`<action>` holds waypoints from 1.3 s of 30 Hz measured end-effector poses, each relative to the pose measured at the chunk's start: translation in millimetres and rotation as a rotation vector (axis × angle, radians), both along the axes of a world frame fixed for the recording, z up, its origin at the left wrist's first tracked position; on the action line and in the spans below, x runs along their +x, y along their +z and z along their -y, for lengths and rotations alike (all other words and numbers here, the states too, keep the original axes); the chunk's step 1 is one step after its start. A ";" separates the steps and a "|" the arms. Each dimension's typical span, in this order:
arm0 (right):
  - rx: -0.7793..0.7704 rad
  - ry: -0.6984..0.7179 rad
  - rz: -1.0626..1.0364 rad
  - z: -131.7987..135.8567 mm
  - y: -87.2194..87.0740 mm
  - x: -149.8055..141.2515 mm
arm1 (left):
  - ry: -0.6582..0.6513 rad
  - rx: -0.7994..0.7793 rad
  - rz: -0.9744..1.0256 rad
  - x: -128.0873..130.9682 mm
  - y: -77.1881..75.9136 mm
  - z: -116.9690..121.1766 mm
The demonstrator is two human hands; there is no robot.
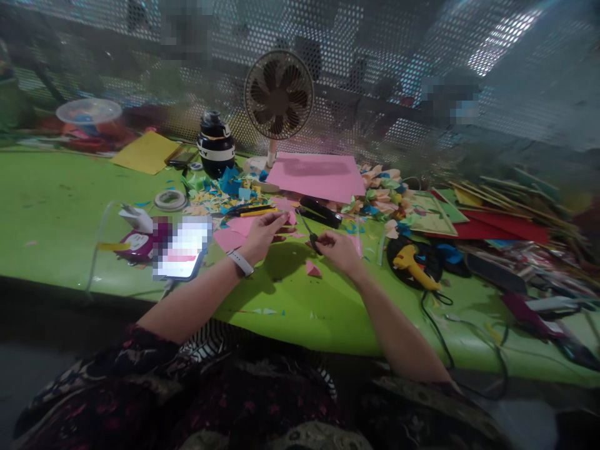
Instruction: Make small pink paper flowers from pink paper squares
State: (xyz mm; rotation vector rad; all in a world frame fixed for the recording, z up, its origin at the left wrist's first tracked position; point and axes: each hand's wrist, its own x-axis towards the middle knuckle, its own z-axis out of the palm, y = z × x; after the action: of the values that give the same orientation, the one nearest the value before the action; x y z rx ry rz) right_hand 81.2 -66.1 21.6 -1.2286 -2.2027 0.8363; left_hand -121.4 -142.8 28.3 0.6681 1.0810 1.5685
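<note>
Apart near the middle of the green tabletop's point(300, 300) near edge, the right hand point(334, 249) grips one pair of scissors point(309, 233); the left hand point(266, 231), its hold unclear, is beside pink paper point(229, 239). One fan point(279, 95) stands at the far edge.

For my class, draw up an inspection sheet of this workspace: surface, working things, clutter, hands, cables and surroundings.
Surface: green tabletop, with small paper bits on it.
Working things: dark scissors; a folded pink piece near the front edge; a large pink sheet farther back.
Clutter: coloured scraps, tape roll, phone, black stapler, yellow glue gun.
Left hand: raised near pink paper; whether it grips anything is unclear.
Right hand: holds the scissors.
Cables: a black one from the glue gun hangs over the front edge; a pale one at far left.
Surroundings: fan before a perforated screen.
</note>
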 end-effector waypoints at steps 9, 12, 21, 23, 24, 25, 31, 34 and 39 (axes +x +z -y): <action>0.038 -0.098 0.239 -14.7 -8.3 5.0 | -0.105 -0.025 -0.023 2.1 -1.3 1.8; 0.014 -0.091 0.235 -13.6 -7.7 5.2 | -0.131 -0.009 -0.021 2.3 -1.0 2.9; -0.045 0.113 0.175 11.0 17.4 4.0 | -0.146 -0.001 -0.047 1.9 -1.6 3.0; -0.113 0.214 0.222 17.6 19.3 2.7 | -0.132 -0.001 -0.046 2.3 -2.6 3.0; -0.132 0.252 0.243 19.4 19.3 2.5 | -0.126 0.000 -0.044 2.6 -3.0 3.1; -0.141 0.286 0.257 20.1 18.9 2.6 | -0.124 0.003 -0.043 2.8 -3.2 3.4; -0.133 0.453 0.266 11.4 13.1 5.5 | -0.152 0.020 -0.058 3.1 -1.0 5.5; -0.121 0.513 0.260 10.8 13.2 4.7 | -0.134 0.025 -0.043 3.0 -0.8 5.3; -0.089 0.591 0.286 13.9 17.3 2.7 | -0.138 0.031 -0.021 3.4 -2.6 3.8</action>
State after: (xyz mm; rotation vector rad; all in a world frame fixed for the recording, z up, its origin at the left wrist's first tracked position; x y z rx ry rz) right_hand 83.9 -79.9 38.9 -0.7651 -2.8538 1.0349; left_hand -118.0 -146.6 25.7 0.7655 1.0057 1.4655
